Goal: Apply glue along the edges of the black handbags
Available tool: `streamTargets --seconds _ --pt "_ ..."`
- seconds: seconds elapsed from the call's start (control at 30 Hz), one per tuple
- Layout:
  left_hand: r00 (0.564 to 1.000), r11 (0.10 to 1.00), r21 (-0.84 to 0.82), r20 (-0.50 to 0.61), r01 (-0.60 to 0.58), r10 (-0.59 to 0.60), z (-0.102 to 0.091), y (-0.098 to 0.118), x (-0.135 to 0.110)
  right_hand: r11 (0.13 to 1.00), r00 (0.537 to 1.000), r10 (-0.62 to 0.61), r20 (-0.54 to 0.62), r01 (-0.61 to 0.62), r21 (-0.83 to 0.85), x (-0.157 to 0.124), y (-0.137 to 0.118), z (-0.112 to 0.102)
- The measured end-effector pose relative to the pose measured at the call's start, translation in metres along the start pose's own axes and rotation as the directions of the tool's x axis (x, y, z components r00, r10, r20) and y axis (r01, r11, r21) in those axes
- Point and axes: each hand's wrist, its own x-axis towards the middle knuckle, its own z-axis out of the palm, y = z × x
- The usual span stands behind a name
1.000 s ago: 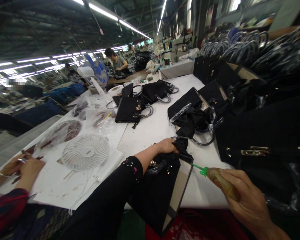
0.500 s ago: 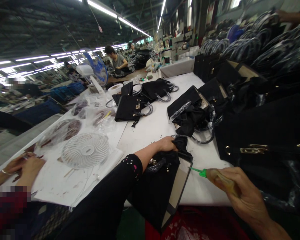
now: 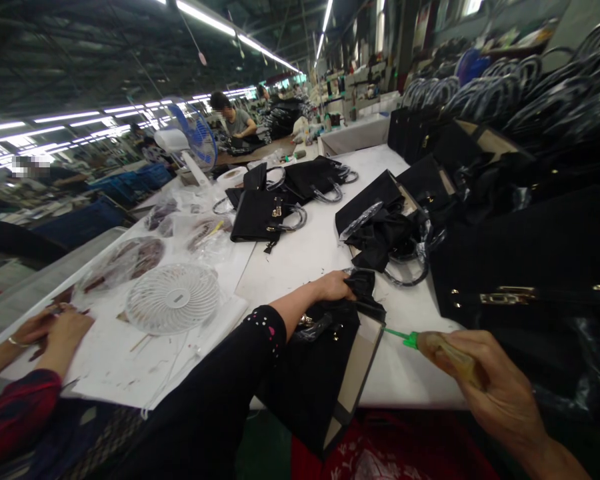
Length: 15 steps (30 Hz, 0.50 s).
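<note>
Fingers of the left hand [image 3: 334, 287] pinch the top flap of a black fabric handbag [image 3: 320, 380] overhanging the white table [image 3: 300, 260]; right hand [image 3: 500, 397] grips an amber-handled, green-tipped tool [image 3: 433, 345], tip poised just beside the bag, where contact likely demands steady aim

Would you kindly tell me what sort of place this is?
Probably a handbag factory floor: black handbags lie on the long white worktable, stacked bags fill the right side, the left hand grips an open bag and the right hand holds a green-tipped tool.
</note>
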Motion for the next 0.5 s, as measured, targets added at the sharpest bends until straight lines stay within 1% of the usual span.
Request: streamTargets --seconds 0.1,0.17,0.23,0.3,0.37,0.4,0.5 --pt "1.0 1.0 -0.007 -0.006 0.003 -0.003 0.0 0.0 0.0 1.0 1.0 0.004 -0.005 -0.004 0.006 0.002 -0.009 -0.003" --pt "1.0 1.0 -0.013 -0.009 0.003 -0.003 0.0 0.0 0.0 1.0 0.999 0.023 -0.042 -0.022 0.003 0.002 -0.013 -0.004" --pt "1.0 1.0 -0.017 -0.009 -0.004 0.003 0.001 0.0 -0.001 0.998 0.994 0.057 -0.088 -0.058 -0.004 0.001 -0.013 -0.002" --pt "1.0 1.0 -0.017 -0.007 -0.016 0.016 0.001 0.0 -0.001 0.997 0.993 0.076 -0.09 -0.076 0.002 -0.002 -0.012 0.001" --pt "1.0 1.0 -0.011 -0.008 -0.028 0.028 0.001 -0.001 -0.001 0.997 0.997 0.068 -0.047 -0.066 0.034 -0.007 -0.012 0.005" --pt "0.999 0.999 -0.007 -0.009 -0.033 0.033 0.001 -0.001 0.0 0.996 0.998 0.065 -0.006 -0.065 0.062 -0.01 -0.013 0.007" --pt "0.999 0.999 0.004 -0.014 -0.046 0.046 0.002 -0.003 0.001 0.978 0.983 0.067 0.171 -0.099 0.186 -0.019 -0.019 0.011"
